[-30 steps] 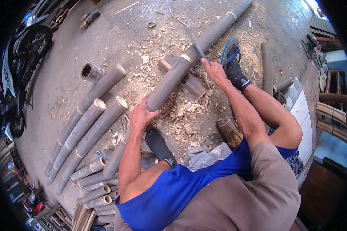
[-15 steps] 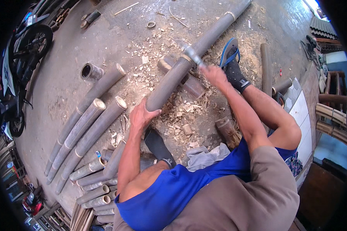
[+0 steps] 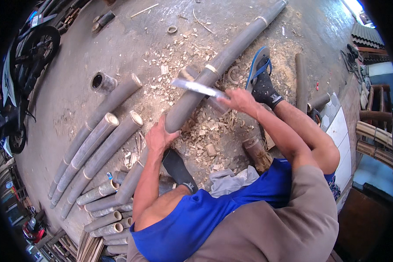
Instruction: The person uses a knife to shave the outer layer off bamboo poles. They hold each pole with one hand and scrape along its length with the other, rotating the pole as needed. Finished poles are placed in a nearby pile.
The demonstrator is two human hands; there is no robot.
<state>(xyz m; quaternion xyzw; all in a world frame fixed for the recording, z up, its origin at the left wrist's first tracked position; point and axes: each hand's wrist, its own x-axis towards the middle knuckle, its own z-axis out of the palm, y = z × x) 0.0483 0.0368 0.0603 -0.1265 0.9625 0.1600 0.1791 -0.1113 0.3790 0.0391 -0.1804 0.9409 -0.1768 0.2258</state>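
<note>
A long grey-brown bamboo pole (image 3: 236, 51) runs from between my legs toward the far right. My left hand (image 3: 158, 134) is wrapped round its near part, thumb across the top. My right hand (image 3: 240, 101) grips a machete (image 3: 195, 87), its pale blade slightly blurred. That blade lies across the view of the pole, just nearer than a light ring-shaped node (image 3: 212, 69); whether it touches cannot be told. Beneath the pole, a short bamboo piece (image 3: 218, 106) lies crosswise, partly hidden by the blade and my right hand.
Wood chips (image 3: 205, 142) litter the floor around the pole. Cut bamboo poles (image 3: 111, 102) and a stack of shorter ones (image 3: 111, 229) lie to the left. A motorbike (image 3: 39, 48) stands far left. My sandalled foot (image 3: 262, 72) is right of the pole.
The machete in my right hand has swung from beside the node to nearer me, its blade now turned across the pole. My left hand keeps its hold on the bamboo.
</note>
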